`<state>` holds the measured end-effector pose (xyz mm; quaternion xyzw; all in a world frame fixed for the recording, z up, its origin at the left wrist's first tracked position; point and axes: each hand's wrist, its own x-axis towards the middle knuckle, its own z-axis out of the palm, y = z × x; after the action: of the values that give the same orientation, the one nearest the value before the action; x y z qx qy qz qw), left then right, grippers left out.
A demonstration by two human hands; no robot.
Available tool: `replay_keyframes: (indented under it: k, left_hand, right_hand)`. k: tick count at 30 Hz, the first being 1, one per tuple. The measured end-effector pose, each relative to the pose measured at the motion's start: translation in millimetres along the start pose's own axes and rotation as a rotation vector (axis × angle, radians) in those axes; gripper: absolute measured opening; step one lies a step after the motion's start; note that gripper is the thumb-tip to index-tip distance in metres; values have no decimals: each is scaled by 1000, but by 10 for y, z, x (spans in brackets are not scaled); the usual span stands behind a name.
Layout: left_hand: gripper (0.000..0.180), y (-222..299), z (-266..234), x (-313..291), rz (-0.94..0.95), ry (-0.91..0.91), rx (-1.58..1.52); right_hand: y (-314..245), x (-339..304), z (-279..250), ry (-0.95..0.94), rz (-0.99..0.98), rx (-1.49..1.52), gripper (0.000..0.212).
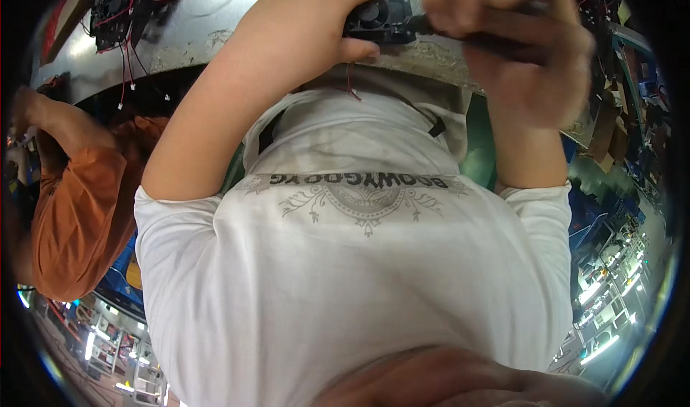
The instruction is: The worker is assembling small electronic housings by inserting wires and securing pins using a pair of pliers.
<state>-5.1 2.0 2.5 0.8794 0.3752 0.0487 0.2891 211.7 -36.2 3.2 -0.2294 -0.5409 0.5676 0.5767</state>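
My left hand (309,19) is closed round a small black cooling fan (375,13) at the front edge of the worktable, its thumb along the near side. A thin red lead (352,84) hangs below the fan over the table edge. My right hand (514,48), smeared by motion, is to the right of the fan with its fingers curled round a dark, long-shaped tool (514,30). The tool's kind is too blurred to tell. Its dark end lies close to the fan's right side; whether they touch, I cannot tell.
More black fans (115,5) with red and black leads lie at the table's far left, some leads hanging over the edge. The metal worktable (194,22) has a worn front edge. A co-worker's orange sleeve (83,220) is close on the left. Cardboard pieces (611,119) are at the right.
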Motion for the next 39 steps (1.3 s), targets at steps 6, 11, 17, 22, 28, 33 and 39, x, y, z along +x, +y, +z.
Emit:
replay_keyframes:
  k: [6, 11, 17, 22, 28, 33, 39]
  left_hand:
    - [48, 102, 40, -43, -38, 10, 27]
    - [48, 142, 58, -129, -61, 69, 68]
    - [49, 129, 59, -116, -59, 74, 75]
    - [46, -46, 117, -55, -50, 22, 46]
    - [43, -166, -183, 149, 242, -191, -151]
    - [49, 50, -11, 9, -9, -47, 31]
    - [48, -20, 132, -52, -17, 52, 53]
  right_hand:
    - [165, -176, 228, 285, -413, 400, 69]
    - [-76, -272, 374, 425, -210, -63, 78]
    - [-48, -246, 279, 406, -194, -33, 71]
    - [86, -114, 42, -42, -252, 44, 58]
    - [-49, 288, -26, -386, 114, -12, 77]
    - [-106, -121, 139, -33, -216, -64, 69]
    - [123, -230, 151, 147, -315, -167, 65]
